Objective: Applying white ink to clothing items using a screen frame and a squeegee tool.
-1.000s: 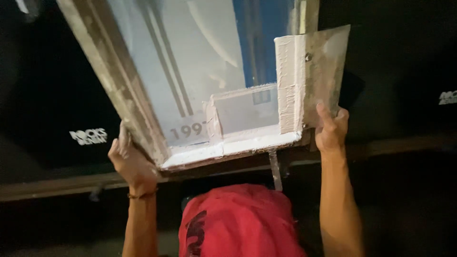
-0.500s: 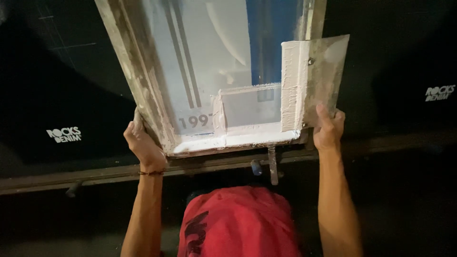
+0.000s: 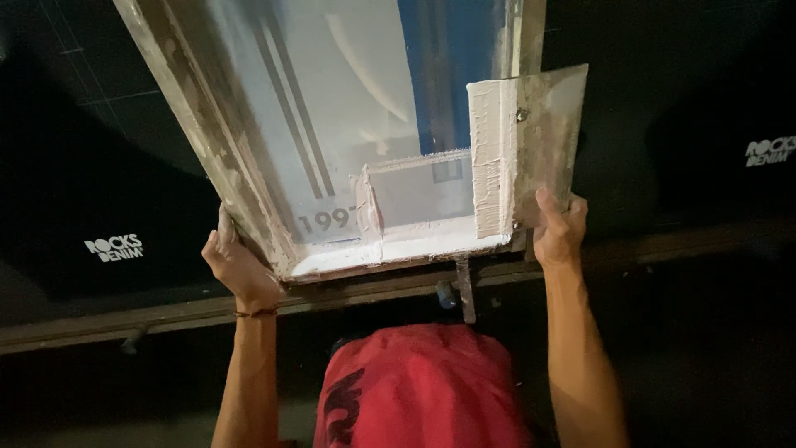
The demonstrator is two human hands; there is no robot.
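A wooden screen-printing frame with pale mesh and white ink along its near edge lies over black fabric. My left hand grips the frame's near left corner. My right hand holds the near right side, thumb pressed on a flat squeegee blade. The blade stands against the frame's right rail, and a thick band of white ink coats its left edge.
Black fabric with small white printed marks lies on both sides of the frame. A wooden rail runs across below the frame, with a metal bracket at its middle. My red top fills the bottom of the view.
The frame has shifted a little towards the left of the view and sits slightly closer. Both hands keep the same grips and the squeegee stays against the right rail.
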